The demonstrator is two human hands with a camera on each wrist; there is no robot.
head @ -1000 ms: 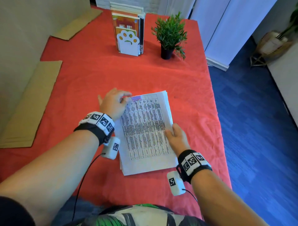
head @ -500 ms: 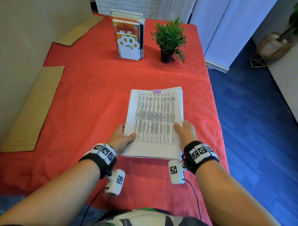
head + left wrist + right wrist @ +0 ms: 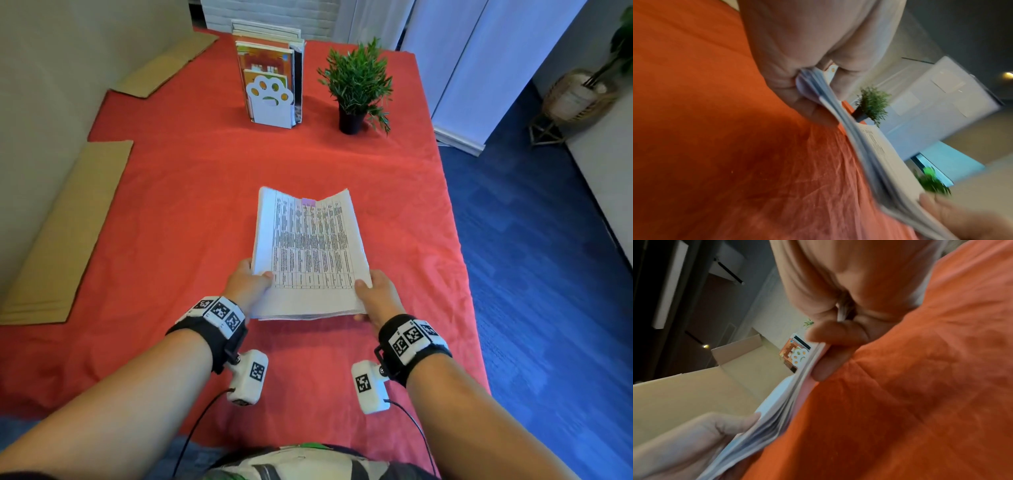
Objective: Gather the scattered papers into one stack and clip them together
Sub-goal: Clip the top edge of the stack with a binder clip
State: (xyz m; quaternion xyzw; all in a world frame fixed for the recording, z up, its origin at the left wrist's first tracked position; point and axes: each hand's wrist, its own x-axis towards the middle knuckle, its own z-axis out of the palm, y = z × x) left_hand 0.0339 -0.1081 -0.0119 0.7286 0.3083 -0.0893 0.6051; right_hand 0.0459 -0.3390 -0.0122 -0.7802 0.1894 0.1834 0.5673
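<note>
My left hand [image 3: 247, 285] and right hand [image 3: 376, 295] each pinch a near corner of the stack [image 3: 310, 253], lifted over the red table [image 3: 191, 192], so I judge gathering done and, with the purple clip [image 3: 308, 202] seemingly on, little left.

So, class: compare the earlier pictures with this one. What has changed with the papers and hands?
The paper stack, flat on the table a second ago, is now lifted, gripped at its near corners by the left hand and right hand. The purple clip stayed on its far edge.
</note>
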